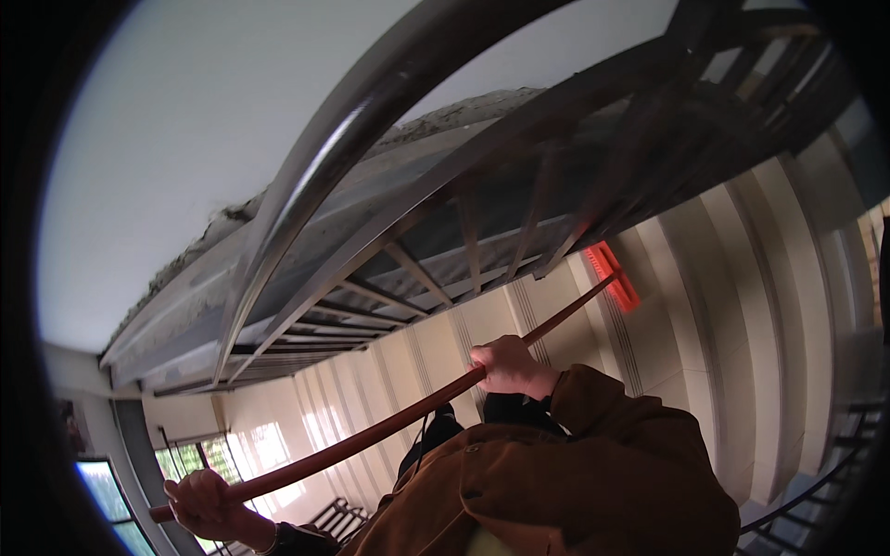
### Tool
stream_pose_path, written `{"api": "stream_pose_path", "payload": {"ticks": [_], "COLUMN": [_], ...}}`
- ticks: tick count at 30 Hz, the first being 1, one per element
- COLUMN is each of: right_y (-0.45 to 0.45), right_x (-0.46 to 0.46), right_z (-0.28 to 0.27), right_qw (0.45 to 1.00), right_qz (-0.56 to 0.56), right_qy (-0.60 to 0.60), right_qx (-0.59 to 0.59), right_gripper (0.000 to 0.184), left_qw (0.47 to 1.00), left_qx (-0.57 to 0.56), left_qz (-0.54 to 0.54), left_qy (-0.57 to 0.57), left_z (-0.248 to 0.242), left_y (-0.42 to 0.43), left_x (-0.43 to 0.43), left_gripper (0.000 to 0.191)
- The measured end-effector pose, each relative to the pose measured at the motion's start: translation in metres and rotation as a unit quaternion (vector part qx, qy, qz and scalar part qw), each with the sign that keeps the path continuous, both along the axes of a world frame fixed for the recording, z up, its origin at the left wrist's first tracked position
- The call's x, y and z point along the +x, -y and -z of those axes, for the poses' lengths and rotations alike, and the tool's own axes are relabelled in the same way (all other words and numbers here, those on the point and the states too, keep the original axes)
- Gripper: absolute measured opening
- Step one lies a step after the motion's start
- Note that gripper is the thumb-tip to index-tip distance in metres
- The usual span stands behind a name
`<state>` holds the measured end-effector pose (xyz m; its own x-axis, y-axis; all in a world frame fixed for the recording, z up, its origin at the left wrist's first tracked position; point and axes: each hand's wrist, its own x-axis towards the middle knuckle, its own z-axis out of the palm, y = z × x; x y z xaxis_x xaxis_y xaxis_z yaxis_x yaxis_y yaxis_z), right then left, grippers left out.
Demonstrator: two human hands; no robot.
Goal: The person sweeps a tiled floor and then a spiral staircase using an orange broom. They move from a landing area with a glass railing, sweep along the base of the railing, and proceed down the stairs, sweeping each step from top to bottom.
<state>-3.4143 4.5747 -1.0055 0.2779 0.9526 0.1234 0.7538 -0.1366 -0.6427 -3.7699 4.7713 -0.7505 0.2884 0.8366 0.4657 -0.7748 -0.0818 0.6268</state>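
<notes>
A broom with a red head (613, 276) and a long reddish-brown handle (368, 439) runs diagonally across the view. Its head rests on a beige stair tread at the right of centre. My left hand (201, 502) is closed round the handle near its far end, at the lower left. Farther along, in front of my body, my right hand (506, 364) grips the same handle. The bristles are too small to make out clearly.
Beige stairs (702, 347) with grooved edges run across the view. A dark metal railing (389, 267) with bars stands along one side, under a thick curved handrail (313, 163). Another railing (810, 500) is at the lower right. Windows (115, 500) show at the lower left.
</notes>
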Motion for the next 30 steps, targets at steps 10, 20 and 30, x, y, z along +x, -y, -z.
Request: {"api": "stream_pose_path", "payload": {"ticks": [10, 20, 30], "right_y": [0.017, -0.014, 0.087], "right_x": [-0.065, -0.094, -0.161], "right_z": [0.048, 0.055, 0.065], "right_qw": [0.984, 0.969, 0.911], "right_qz": [0.178, 0.242, 0.408], "right_qy": [0.008, 0.053, 0.056], "right_qx": [0.002, -0.007, -0.006], "right_gripper": [0.024, 0.019, 0.028], "left_qw": [0.963, 0.969, 0.962], "left_qx": [-0.042, -0.014, -0.061], "left_qz": [0.236, 0.245, 0.251], "left_qy": [0.121, 0.019, -0.082], "left_z": [0.087, 0.101, 0.103], "left_y": [-0.088, -0.145, -0.087], "left_x": [0.036, -0.002, 0.063], "left_gripper": [0.034, 0.031, 0.036]}}
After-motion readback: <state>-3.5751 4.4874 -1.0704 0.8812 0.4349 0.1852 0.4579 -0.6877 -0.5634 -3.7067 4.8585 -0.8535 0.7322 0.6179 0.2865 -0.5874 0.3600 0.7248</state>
